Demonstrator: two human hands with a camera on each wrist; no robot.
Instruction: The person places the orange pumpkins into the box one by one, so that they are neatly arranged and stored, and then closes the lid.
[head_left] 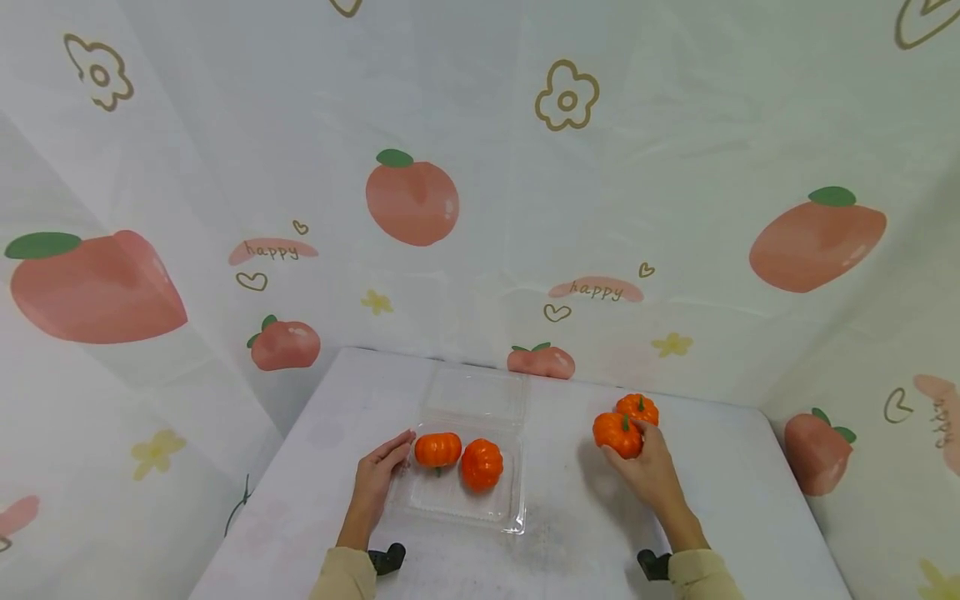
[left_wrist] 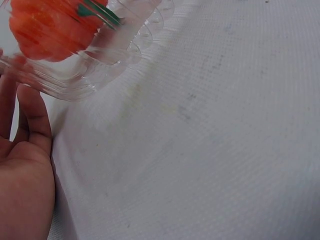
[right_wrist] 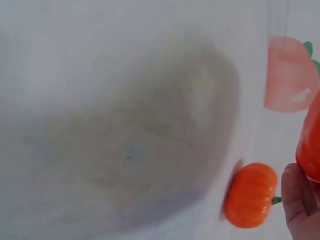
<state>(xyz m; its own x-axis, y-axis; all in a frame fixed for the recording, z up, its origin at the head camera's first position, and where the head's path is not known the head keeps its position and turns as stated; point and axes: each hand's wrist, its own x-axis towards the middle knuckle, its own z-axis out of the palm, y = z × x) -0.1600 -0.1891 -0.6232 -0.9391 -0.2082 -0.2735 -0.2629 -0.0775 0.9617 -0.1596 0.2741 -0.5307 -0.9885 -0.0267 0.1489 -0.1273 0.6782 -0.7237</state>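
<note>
My right hand [head_left: 654,473] grips a small orange toy pumpkin [head_left: 615,435] with a green stem, held above the table with a shadow below. Behind it another pumpkin [head_left: 637,406] rests on the table, partly hidden; the right wrist view shows this pumpkin [right_wrist: 251,195] beside my fingers. To the left lies a clear plastic clamshell box [head_left: 450,505], lid laid back, with two pumpkins inside: one on its side [head_left: 437,450] and one to its right [head_left: 482,465]. My left hand [head_left: 372,482] holds the box's left edge; in the left wrist view, its fingertips show partly through the plastic.
A white-covered table [head_left: 562,558] carries everything. The box's transparent lid [head_left: 474,396] lies flat toward the back. A white fabric backdrop [head_left: 480,275] printed with fruit and flowers surrounds the table at the back and sides. A black piece [head_left: 387,559] sits at the left wrist.
</note>
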